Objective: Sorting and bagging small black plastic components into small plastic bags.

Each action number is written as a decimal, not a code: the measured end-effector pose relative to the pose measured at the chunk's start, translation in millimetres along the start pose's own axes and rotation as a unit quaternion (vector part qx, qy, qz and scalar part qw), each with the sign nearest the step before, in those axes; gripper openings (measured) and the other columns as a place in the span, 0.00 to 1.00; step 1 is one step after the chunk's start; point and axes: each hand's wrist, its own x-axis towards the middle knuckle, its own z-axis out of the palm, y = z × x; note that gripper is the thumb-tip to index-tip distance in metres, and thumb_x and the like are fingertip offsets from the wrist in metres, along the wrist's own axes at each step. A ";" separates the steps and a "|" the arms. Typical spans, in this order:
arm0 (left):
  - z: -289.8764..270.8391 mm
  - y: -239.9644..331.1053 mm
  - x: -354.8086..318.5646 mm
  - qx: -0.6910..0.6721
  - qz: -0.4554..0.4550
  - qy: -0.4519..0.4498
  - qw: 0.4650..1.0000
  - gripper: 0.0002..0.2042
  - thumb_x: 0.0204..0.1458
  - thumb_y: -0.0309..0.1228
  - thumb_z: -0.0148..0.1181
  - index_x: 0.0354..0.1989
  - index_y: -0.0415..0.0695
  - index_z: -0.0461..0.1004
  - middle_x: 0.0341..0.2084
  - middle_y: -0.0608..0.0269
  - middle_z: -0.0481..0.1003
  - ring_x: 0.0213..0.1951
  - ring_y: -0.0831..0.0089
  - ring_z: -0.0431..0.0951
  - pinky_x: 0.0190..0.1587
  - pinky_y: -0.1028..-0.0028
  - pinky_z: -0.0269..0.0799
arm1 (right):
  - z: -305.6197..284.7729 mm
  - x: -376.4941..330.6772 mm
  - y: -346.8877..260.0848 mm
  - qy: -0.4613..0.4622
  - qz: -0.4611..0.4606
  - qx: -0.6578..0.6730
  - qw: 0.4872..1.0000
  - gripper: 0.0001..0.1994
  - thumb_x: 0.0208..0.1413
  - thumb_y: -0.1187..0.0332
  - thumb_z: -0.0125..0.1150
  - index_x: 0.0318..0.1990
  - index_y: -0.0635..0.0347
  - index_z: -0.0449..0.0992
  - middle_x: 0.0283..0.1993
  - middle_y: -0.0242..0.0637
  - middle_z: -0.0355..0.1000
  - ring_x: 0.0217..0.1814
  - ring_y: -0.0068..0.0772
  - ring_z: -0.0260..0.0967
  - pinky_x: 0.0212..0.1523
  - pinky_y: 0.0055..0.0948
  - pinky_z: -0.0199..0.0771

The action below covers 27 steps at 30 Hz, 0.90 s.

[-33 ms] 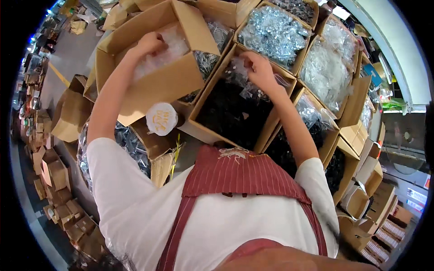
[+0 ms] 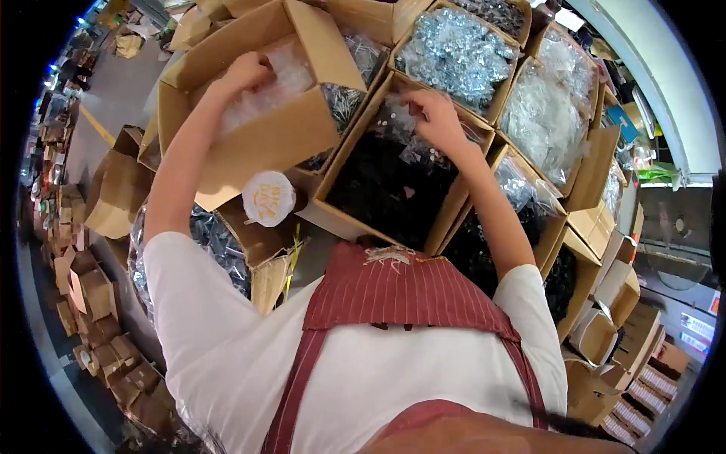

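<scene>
Inside a tall open cardboard box at the upper left, my left hand is closed, fingers curled down beside clear plastic bags. Whatever it grips is hidden by the fingers. My right hand reaches over another cardboard box at the middle. Its fingers are pinched together at the far end, among clear bags with small silvery pieces; what lies between them is too small to make out. A heap of black pieces fills the near part of that box.
A lidded cup stands between the two boxes, close to my left forearm. Boxes of bagged silvery parts and clear bags sit at the far right. Dark packed pieces lie under my left arm. Flattened and open cartons line the left.
</scene>
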 end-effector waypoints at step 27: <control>67.6 168.9 -252.1 -0.635 0.196 0.079 0.743 0.09 0.58 0.28 0.59 0.45 0.40 0.77 0.42 0.64 0.78 0.45 0.72 0.78 0.52 0.68 0.74 | -33.8 -9.7 -175.7 -0.088 0.106 0.694 0.707 0.24 0.64 0.55 0.56 0.61 0.63 0.69 0.57 0.37 0.70 0.60 0.30 0.67 0.60 0.33 0.66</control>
